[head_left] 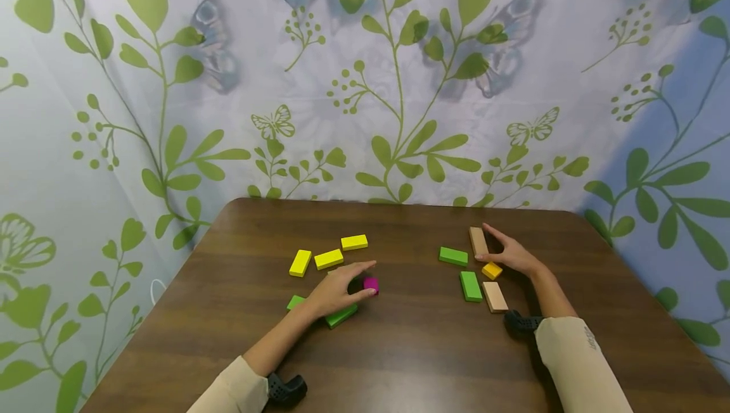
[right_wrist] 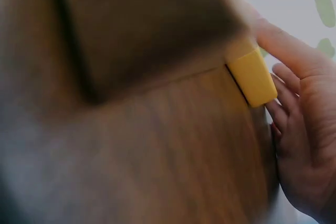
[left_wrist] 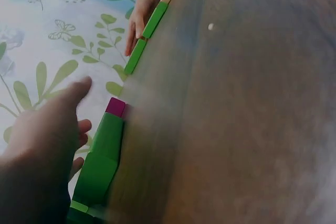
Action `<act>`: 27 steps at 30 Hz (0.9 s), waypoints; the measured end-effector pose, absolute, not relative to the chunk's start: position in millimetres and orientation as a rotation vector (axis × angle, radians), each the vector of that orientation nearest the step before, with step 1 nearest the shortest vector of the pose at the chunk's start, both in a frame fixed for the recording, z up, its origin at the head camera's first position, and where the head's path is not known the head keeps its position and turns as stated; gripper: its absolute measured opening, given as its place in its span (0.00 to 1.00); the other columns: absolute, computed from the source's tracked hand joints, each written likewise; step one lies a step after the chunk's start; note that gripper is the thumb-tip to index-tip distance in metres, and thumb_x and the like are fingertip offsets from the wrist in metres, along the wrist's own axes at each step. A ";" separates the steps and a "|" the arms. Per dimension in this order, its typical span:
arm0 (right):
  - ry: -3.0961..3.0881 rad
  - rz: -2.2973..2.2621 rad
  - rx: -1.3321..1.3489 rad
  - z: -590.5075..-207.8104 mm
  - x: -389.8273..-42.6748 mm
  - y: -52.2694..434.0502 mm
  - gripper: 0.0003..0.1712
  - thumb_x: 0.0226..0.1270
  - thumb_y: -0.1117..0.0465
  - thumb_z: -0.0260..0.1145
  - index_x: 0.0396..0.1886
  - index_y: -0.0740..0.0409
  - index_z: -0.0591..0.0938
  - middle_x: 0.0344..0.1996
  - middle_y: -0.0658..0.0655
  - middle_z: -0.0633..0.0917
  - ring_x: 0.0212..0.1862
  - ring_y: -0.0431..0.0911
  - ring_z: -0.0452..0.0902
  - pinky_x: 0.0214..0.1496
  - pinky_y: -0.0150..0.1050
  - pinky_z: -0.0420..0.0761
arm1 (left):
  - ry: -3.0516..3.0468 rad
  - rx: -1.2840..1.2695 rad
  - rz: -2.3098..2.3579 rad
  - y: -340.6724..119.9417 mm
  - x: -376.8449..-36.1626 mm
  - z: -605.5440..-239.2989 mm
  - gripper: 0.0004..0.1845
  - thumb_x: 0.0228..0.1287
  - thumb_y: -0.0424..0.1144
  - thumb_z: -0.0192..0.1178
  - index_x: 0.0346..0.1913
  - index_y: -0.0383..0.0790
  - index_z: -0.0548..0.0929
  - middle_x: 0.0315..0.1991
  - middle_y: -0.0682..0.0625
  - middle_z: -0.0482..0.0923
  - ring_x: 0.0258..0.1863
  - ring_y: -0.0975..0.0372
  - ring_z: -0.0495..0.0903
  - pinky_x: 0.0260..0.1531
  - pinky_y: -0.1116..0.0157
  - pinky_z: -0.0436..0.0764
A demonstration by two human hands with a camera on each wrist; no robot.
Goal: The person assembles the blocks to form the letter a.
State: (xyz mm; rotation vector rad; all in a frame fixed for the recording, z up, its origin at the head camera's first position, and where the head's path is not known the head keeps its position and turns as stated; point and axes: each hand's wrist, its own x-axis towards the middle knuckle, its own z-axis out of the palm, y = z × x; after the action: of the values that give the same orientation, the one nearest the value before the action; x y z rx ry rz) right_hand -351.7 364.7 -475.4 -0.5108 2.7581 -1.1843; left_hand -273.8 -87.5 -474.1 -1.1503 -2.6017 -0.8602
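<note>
My left hand (head_left: 335, 291) reaches over the left group of blocks, thumb and fingers spread on either side of a small purple block (head_left: 371, 284). Partly under that hand lie green blocks (head_left: 342, 316); in the left wrist view the purple block (left_wrist: 115, 107) stands just beyond them, apart from the thumb tip. My right hand (head_left: 516, 258) is at the far wooden block (head_left: 476, 241), its thumb by the near end and its index finger by the far end. A small orange-yellow block (head_left: 492, 270) sits beneath the right hand, close to its thumb.
Several yellow blocks (head_left: 329, 259) lie behind the left hand. Two green blocks (head_left: 453, 256) and another wooden block (head_left: 495, 297) lie around the right hand. The brown table (head_left: 410, 362) ends at a leaf-patterned curtain (head_left: 365, 115). Both wrists wear dark bands.
</note>
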 end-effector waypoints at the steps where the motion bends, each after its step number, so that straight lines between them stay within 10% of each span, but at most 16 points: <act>1: 2.765 -1.151 -0.505 -475.9 -352.9 364.6 0.50 0.57 0.49 0.64 0.71 0.51 0.45 0.69 0.63 0.47 0.66 0.67 0.41 0.54 0.69 0.54 | -2.607 -1.159 -0.841 -87.5 -273.9 -474.5 0.32 0.62 0.58 0.49 0.65 0.46 0.64 0.62 0.53 0.66 0.60 0.62 0.66 0.56 0.60 0.69; 10: 2.816 -0.972 -0.450 -478.4 -352.7 362.8 0.52 0.54 0.44 0.65 0.71 0.46 0.45 0.69 0.66 0.44 0.65 0.71 0.33 0.50 0.75 0.48 | -2.694 -1.191 -0.758 -87.0 -273.0 -475.3 0.27 0.61 0.54 0.53 0.62 0.47 0.69 0.63 0.47 0.65 0.62 0.59 0.63 0.57 0.59 0.67; 27: 2.898 -1.082 -0.380 -479.5 -348.6 353.4 0.53 0.50 0.42 0.67 0.71 0.47 0.49 0.67 0.67 0.52 0.63 0.68 0.50 0.51 0.69 0.59 | -2.677 -1.183 -0.788 -90.4 -276.9 -475.5 0.20 0.62 0.47 0.55 0.57 0.47 0.75 0.57 0.48 0.72 0.58 0.59 0.68 0.56 0.60 0.68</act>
State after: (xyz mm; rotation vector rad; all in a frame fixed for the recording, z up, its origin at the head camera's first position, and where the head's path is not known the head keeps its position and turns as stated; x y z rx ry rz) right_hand -348.6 353.4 -479.5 -0.3803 2.8983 -1.0823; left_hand -276.9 -90.4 -475.5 -1.1826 -2.6770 -0.7877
